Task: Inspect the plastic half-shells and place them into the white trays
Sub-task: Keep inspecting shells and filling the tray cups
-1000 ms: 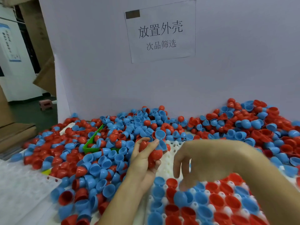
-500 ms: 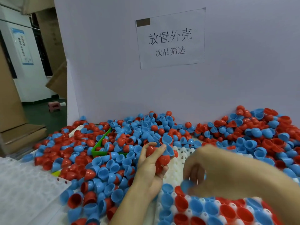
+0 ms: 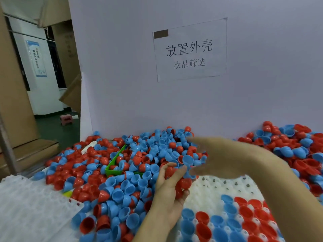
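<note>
A deep pile of red and blue plastic half-shells [image 3: 97, 173] covers the table. My left hand [image 3: 170, 189] grips a handful of red and blue half-shells [image 3: 182, 182] at the pile's edge. My right hand [image 3: 215, 159] reaches left over the pile, fingers spread and blurred, close to a blue half-shell [image 3: 187, 159] at the top of the handful; whether it pinches that shell is unclear. The white tray [image 3: 227, 187] in front holds rows of red and blue shells at its near end. A second white tray [image 3: 26, 206] lies at the lower left.
A green bin [image 3: 113, 169] sits half buried in the pile, left of my hands. A white board with a paper sign [image 3: 190, 49] stands behind the pile. Cardboard boxes [image 3: 12, 102] and a small pink stool [image 3: 66, 119] are off to the left.
My right hand has lifted off the filled tray rows and swung up and left toward the handful in my left hand. The camera has tilted up; my left hand keeps its handful.
</note>
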A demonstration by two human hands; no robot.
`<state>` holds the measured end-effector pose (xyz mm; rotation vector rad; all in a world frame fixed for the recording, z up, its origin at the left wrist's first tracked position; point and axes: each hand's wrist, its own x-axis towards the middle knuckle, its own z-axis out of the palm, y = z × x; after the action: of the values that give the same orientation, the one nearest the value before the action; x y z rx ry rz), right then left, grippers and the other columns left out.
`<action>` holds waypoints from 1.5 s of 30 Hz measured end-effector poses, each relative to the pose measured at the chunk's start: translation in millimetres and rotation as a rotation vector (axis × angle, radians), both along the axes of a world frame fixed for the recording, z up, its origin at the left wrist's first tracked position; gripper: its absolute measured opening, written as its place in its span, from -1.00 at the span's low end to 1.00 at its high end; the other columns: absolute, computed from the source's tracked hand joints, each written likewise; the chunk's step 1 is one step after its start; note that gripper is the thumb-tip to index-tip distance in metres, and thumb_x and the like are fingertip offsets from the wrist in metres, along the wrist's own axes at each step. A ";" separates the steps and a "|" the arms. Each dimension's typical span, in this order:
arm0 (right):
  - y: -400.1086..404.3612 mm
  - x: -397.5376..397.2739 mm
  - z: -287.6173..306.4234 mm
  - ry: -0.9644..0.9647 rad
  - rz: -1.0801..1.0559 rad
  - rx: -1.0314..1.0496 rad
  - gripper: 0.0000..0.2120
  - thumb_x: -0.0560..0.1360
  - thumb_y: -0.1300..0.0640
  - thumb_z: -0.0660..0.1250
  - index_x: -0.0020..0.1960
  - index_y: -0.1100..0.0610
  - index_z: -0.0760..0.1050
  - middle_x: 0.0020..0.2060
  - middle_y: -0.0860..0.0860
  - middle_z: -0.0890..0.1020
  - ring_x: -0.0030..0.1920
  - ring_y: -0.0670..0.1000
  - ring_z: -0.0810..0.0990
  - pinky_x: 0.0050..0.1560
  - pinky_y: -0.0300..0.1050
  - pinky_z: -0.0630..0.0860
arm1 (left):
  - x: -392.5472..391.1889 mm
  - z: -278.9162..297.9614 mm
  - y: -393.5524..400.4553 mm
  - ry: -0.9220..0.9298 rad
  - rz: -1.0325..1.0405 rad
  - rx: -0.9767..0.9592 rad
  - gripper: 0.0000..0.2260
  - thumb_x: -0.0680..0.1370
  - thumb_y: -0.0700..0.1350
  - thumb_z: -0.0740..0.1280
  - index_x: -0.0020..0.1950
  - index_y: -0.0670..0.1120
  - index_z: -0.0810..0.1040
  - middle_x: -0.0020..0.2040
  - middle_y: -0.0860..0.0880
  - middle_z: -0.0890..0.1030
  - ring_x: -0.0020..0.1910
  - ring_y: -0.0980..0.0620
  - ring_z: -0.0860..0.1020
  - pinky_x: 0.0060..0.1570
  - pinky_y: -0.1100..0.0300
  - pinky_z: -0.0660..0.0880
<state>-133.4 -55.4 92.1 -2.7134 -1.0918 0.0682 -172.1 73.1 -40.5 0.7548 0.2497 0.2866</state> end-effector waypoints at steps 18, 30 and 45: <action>-10.4 28.7 -69.0 0.002 0.027 0.329 -0.77 0.51 -0.02 0.43 0.16 -0.11 0.58 -0.21 -0.16 0.64 -0.23 -0.18 0.62 -0.21 -0.34 0.53 | -4.6 1.3 -5.6 -0.047 -0.093 0.111 -0.67 0.34 -0.20 0.51 0.05 -0.03 0.54 0.03 -0.26 0.63 -0.05 -0.21 0.55 -0.61 0.30 0.36; -15.6 35.6 -73.1 0.063 -0.021 0.586 -0.91 0.52 0.01 0.44 0.00 -0.04 0.66 -0.24 -0.13 0.68 -0.28 -0.15 0.66 -0.21 -0.26 0.61 | -2.5 -1.1 -5.9 -0.024 -0.095 0.025 -0.88 0.36 -0.11 0.49 -0.13 -0.01 0.64 -0.14 -0.17 0.68 -0.20 -0.08 0.60 -0.63 0.31 0.35; -36.8 39.5 -74.0 0.156 -0.054 -0.014 -0.88 0.57 0.05 0.38 0.07 0.00 0.66 -0.24 -0.25 0.60 -0.26 -0.24 0.56 -0.24 -0.39 0.42 | 0.8 1.1 7.2 -0.030 0.038 -0.059 -0.69 0.29 -0.31 0.42 -0.04 -0.05 0.52 -0.33 -0.12 0.63 -0.36 0.03 0.44 -0.67 0.35 0.27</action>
<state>-94.0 -92.1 18.1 -2.6952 -0.9763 0.2748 -171.4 80.2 -39.4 0.6877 0.2429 0.3253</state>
